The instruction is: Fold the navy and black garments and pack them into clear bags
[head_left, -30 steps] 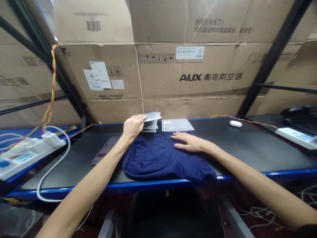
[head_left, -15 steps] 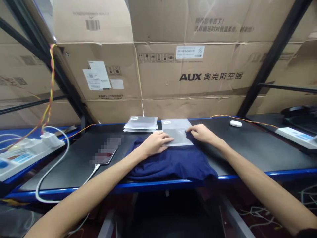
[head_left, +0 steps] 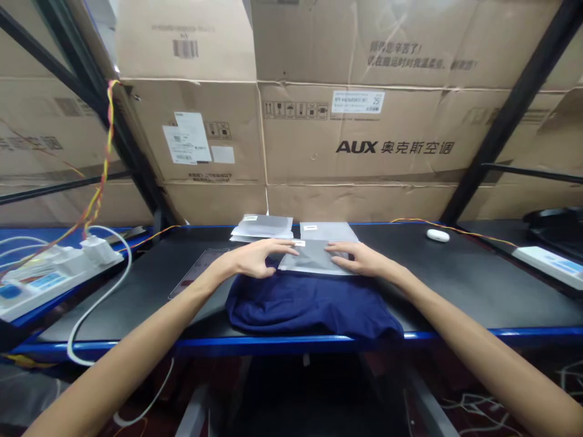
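A frosted plastic bag (head_left: 310,260) with a small white label lies flat on a dark blue folded cloth (head_left: 314,303) near the table's front edge. At the bag's left side is my left hand (head_left: 259,256), fingers spread, the fingertips over its upper left corner. My right hand (head_left: 359,257) rests over the bag's right side with its fingers apart. Neither hand grips anything. Just behind lies another frosted bag (head_left: 330,231), partly covered by the nearer one. To its left is a stack of similar bags (head_left: 264,227).
A phone (head_left: 195,273) lies left of my left forearm. Power strips stand at the left (head_left: 50,279) and right (head_left: 549,264) of the black table (head_left: 455,285). A small white case (head_left: 438,235) sits at the back right. Large cardboard boxes (head_left: 387,176) wall off the back.
My left hand has moved left off the middle of the bag, its fingers now spread. My right hand has come from the bag's upper right corner onto its right side and opened.
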{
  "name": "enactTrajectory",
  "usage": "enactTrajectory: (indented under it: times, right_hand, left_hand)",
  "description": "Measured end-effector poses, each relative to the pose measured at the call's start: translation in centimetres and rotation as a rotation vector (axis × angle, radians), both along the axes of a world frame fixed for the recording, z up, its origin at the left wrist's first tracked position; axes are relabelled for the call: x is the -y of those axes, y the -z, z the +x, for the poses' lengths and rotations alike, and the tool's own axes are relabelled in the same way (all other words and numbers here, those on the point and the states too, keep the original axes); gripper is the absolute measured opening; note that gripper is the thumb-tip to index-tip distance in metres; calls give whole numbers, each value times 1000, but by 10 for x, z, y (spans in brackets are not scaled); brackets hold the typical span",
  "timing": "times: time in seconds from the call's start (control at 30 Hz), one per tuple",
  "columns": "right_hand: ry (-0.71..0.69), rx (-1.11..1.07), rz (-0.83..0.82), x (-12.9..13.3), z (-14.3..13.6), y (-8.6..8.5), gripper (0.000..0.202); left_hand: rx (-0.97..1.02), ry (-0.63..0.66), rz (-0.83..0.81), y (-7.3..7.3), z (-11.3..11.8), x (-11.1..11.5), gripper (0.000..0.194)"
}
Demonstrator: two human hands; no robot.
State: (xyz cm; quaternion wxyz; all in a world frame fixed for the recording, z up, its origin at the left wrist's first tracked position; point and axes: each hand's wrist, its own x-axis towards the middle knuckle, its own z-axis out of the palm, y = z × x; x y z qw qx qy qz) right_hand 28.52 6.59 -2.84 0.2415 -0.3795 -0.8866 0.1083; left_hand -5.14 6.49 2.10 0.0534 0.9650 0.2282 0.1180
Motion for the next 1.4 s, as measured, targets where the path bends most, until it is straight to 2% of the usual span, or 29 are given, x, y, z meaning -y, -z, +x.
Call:
enactTrajectory:
  times: [0.07, 0.13, 0.23, 0.33, 0.43, 0.57, 0.7, 0.87, 0.93, 1.0, 1.17, 1.4]
  right_hand:
    - [2, -9, -24, 0, 1, -1, 41]
    - [1, -12, -43, 0, 1, -3, 41]
    - [2, -4, -64, 1, 1, -5, 41]
    - [7, 4, -77, 1, 1, -5, 42]
    - [8, 1, -72, 1, 1, -4, 40]
    - [11, 23, -28, 0, 1, -4, 38]
    - [-4, 44, 123, 8, -9, -5, 33]
    - [-148, 32, 384, 32, -51, -4, 26]
    - [-226, 100, 500, 38, -71, -2, 22]
    - [-244, 191, 588, 39, -89, 0, 21]
    - [-205, 317, 754, 31, -114, 3, 31]
    - [-133, 346, 828, 29, -117, 9, 28]
  left_hand:
    - [-17, -60, 105, 13, -9, 0, 61]
    - [21, -87, 215, 27, -14, -2, 45]
    - [90, -20, 387, 44, -17, -7, 27]
    - [120, 73, 560, 50, -15, -10, 24]
    - [123, 118, 646, 49, -14, -8, 21]
    - [128, 97, 614, 50, -13, -6, 21]
    - [137, 34, 530, 53, -14, -8, 24]
    - [122, -29, 473, 55, -13, -7, 24]
    - [127, -38, 458, 54, -12, -5, 23]
    - [138, -39, 452, 53, -11, -4, 22]
    - [156, -30, 458, 53, -9, -3, 21]
    - [140, -34, 455, 52, -6, -1, 22]
